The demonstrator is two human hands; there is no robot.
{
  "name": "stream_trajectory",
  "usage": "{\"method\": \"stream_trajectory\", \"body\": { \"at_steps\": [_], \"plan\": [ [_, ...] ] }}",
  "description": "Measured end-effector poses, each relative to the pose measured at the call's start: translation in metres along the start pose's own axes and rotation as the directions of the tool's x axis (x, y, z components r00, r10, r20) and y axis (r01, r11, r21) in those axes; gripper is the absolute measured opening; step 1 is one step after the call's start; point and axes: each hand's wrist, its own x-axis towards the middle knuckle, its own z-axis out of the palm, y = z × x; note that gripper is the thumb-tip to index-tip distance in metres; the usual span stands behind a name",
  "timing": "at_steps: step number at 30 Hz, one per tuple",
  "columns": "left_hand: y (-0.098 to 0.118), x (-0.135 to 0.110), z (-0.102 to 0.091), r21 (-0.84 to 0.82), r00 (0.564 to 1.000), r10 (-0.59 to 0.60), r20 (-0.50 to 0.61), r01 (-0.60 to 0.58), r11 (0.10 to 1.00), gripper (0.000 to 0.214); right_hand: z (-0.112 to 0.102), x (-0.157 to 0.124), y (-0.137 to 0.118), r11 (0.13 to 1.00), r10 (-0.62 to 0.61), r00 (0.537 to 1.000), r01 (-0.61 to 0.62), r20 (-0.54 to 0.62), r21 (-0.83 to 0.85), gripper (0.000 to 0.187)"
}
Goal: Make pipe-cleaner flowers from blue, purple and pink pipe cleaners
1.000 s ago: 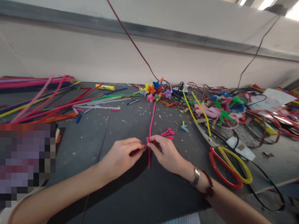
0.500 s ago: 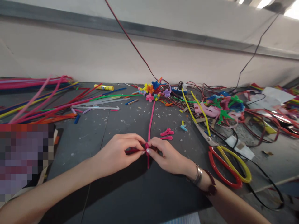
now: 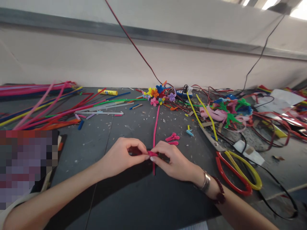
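Both my hands pinch a small folded piece of dark pink pipe cleaner (image 3: 152,153) over the dark tabletop. My left hand (image 3: 127,157) grips its left end between thumb and forefinger. On its right end, the thumb and fingers of my right hand (image 3: 175,161) are closed. A long pink pipe cleaner (image 3: 155,126) runs away from me beneath the fingertips; whether it touches them I cannot tell. Several small pink loops (image 3: 173,137) lie just beyond my right hand. Farther back sits a cluster of colourful pipe-cleaner flowers (image 3: 154,93).
Scissors (image 3: 237,169) with red and yellow handles lie right of my right arm, beside a bent yellow pipe cleaner (image 3: 195,110). Loose pipe cleaners (image 3: 48,111) spread across the left. A yellow glue stick (image 3: 107,92) lies near the wall. Ribbons and cables (image 3: 271,127) clutter the right.
The small pink piece now lies more sideways between my fingertips, and its loop looks pressed flatter. My hands stay close together over the long pipe cleaner. The view has shifted slightly.
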Motion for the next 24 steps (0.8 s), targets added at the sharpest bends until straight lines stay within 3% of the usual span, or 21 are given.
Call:
{"method": "stream_trajectory", "body": {
  "at_steps": [2,5,13,18,24],
  "plan": [
    [-0.002,0.002,0.000,-0.121,0.995,-0.101,0.022,0.103,0.987,0.013,0.000,0.001,0.002,1.000,-0.012,0.999,0.012,-0.038,-0.003,0.012],
    [-0.006,0.003,0.002,-0.240,0.988,-0.153,0.034,0.157,0.958,0.013,0.002,0.001,0.004,1.000,0.013,0.997,-0.014,-0.081,-0.015,0.014],
    [-0.011,0.004,0.006,-0.321,0.980,-0.196,0.040,0.198,0.926,0.013,0.005,0.002,0.008,0.997,0.082,0.984,-0.080,-0.157,0.018,0.013],
    [-0.014,0.005,0.007,-0.454,0.950,-0.276,0.144,0.311,0.835,0.020,0.002,0.002,0.008,0.993,0.114,0.979,-0.106,-0.170,0.053,0.012],
    [-0.016,0.003,0.008,-0.436,0.947,-0.261,0.188,0.319,0.842,0.018,-0.001,0.002,0.003,0.990,0.127,0.980,-0.116,-0.150,0.084,0.013]
  ]
}}
